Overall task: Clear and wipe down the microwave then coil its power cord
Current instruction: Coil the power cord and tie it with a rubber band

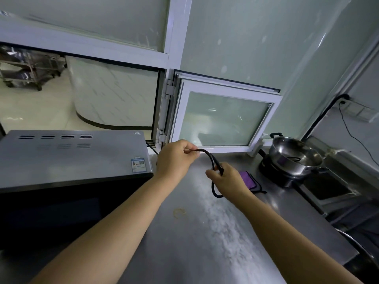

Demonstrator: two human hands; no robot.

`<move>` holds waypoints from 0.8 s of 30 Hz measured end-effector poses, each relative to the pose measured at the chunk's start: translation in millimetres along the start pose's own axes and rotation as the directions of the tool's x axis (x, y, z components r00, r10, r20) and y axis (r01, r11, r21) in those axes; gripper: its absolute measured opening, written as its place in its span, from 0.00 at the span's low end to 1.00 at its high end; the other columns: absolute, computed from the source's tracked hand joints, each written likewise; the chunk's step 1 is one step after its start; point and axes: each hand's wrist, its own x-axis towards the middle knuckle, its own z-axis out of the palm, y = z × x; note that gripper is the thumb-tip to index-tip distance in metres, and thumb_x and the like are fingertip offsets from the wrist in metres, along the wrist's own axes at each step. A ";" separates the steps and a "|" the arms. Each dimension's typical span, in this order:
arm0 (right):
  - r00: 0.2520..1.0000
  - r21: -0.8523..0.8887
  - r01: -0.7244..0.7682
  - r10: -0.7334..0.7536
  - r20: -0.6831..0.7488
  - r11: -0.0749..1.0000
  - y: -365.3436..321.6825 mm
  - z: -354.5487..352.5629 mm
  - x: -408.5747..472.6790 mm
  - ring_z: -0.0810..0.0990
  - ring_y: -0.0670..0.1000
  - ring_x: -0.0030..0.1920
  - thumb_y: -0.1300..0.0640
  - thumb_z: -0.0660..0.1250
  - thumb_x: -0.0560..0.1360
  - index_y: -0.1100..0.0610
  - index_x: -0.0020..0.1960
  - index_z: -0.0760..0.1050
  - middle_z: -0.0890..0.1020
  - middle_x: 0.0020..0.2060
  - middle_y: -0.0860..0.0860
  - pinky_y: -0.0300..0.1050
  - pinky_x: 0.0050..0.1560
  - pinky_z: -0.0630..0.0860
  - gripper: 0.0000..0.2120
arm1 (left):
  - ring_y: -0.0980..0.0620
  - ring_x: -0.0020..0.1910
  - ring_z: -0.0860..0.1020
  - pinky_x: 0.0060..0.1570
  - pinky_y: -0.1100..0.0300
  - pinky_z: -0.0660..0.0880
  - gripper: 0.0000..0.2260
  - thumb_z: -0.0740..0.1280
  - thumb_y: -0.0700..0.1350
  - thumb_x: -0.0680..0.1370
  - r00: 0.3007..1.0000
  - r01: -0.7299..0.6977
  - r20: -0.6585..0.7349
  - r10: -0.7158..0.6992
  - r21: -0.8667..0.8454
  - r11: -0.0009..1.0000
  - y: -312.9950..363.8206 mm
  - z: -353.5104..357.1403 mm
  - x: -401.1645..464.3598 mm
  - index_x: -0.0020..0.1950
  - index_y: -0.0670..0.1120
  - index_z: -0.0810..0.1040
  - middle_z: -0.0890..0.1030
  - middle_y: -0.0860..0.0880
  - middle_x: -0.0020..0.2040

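Observation:
The grey-topped microwave [67,158] stands at the left of the steel counter [205,232], its dark front facing me. Its black power cord [212,160] stretches between my two hands above the counter. My left hand [174,158] pinches the cord near the microwave's right rear corner. My right hand [227,180] grips folded loops of the cord, and one loop hangs below it. A purple cloth [249,179] lies on the counter just behind my right hand.
A steel pot [295,156] sits on a black induction cooker [287,177] at the right. A small white-framed window [223,117] stands open behind the hands. A wall socket [348,103] with plugged cables is at the far right.

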 end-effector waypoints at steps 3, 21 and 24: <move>0.998 0.189 0.050 -0.058 0.036 0.981 2.3 2.0 0.0 0.66 0.49 0.30 0.54 0.62 0.74 0.59 0.38 0.70 0.69 0.28 0.50 0.44 0.32 0.65 0.09 | 0.57 0.39 0.80 0.45 0.57 0.77 0.03 0.72 0.46 0.71 1.000 -0.011 0.002 0.011 0.009 1.000 -2.4 2.7 5.4 0.42 0.53 0.80 0.82 0.55 0.38; 0.998 0.776 -0.032 -0.026 0.063 0.630 16.8 0.0 135.0 0.79 0.50 0.32 0.57 0.57 0.81 0.57 0.45 0.73 0.74 0.24 0.49 0.48 0.45 0.75 0.09 | 0.53 0.45 0.81 0.49 0.53 0.77 0.09 0.66 0.41 0.76 0.993 -0.004 -0.118 0.010 0.054 0.999 -47.8 53.0 60.2 0.55 0.49 0.79 0.83 0.52 0.45; 0.990 0.838 -0.096 -0.035 0.136 0.536 24.5 13.5 162.6 0.74 0.49 0.27 0.53 0.56 0.81 0.58 0.48 0.72 0.71 0.25 0.49 0.48 0.40 0.73 0.11 | 0.54 0.40 0.78 0.44 0.58 0.76 0.09 0.68 0.37 0.74 0.983 -0.068 -0.164 0.079 0.071 0.995 -51.3 71.4 73.2 0.53 0.45 0.82 0.80 0.51 0.42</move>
